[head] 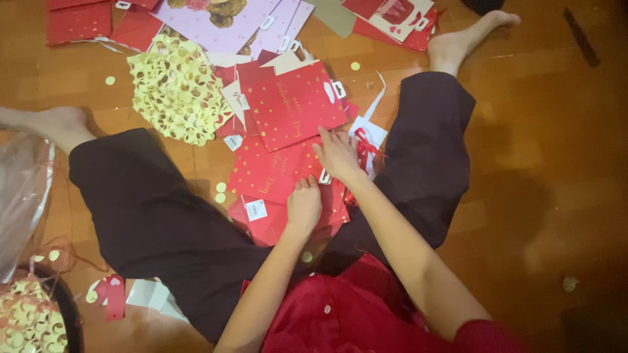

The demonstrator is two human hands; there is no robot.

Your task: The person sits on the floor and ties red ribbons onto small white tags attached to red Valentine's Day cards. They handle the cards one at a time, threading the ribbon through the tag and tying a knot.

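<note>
The person sits on a wooden floor (536, 163) with legs spread, and a loose stack of flat red gift bags (288, 176) lies between the knees. The left hand (304, 206) rests knuckles-up on the near part of the stack, fingers curled down onto the red paper; whether it pinches an edge cannot be told. The right hand (337, 155) lies flat and spread on the stack just beyond, its fingertips at the lower edge of the top red bag with gold dots (294, 104).

That top bag sits straight ahead of both hands, its long axis tilted toward the upper right, and the right hand is the nearer of the 2. A white tag with red ribbon (366, 140) lies just right of the right hand. A yellow punched-out paper sheet (176, 91) lies to the left, and pink gift bags (229, 19) lie farther away.
</note>
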